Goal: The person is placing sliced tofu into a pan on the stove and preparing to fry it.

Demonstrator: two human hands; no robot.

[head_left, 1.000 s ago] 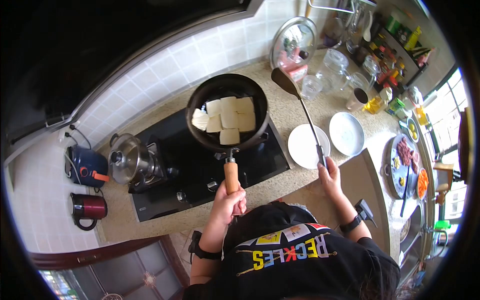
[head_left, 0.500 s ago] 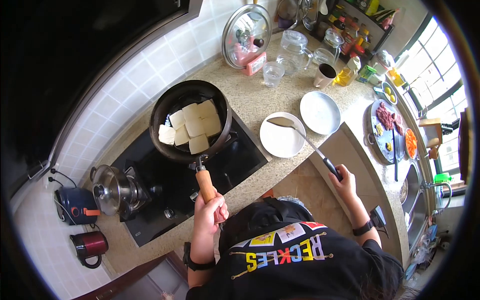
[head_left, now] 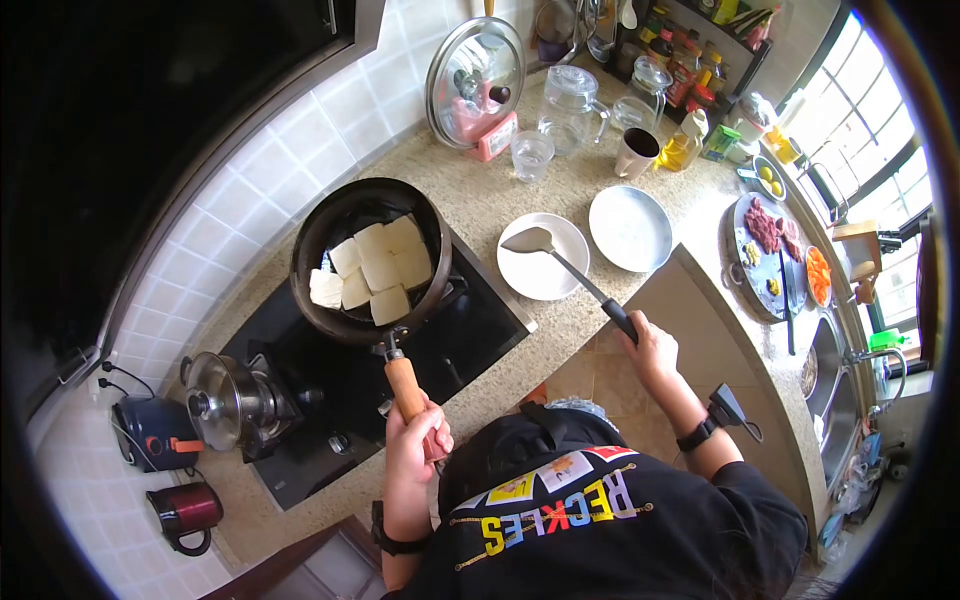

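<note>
My left hand (head_left: 413,440) is wrapped round the wooden handle of a dark frying pan (head_left: 437,290) on the black stove. Several pale, flat pieces that look like tofu (head_left: 380,270) lie in the pan, some overlapping. My right hand (head_left: 652,350) grips the black handle of a metal spatula (head_left: 572,268). Its blade is over a white plate (head_left: 545,285) at the counter's front edge, right of the pan. Beside that plate sits a second pale dish (head_left: 630,228).
A lidded steel pot (head_left: 222,400) stands on the left burner. Behind are a glass lid (head_left: 475,80), a glass cup (head_left: 532,156), a pitcher (head_left: 568,110) and an oil bottle (head_left: 684,142). At right, a cutting board (head_left: 742,225) holds meat and a knife (head_left: 788,300) near the sink.
My right hand and the spatula have moved left, and the blade has shifted over the white plate. The left hand keeps its hold on the pan handle. The camera view has shifted slightly.
</note>
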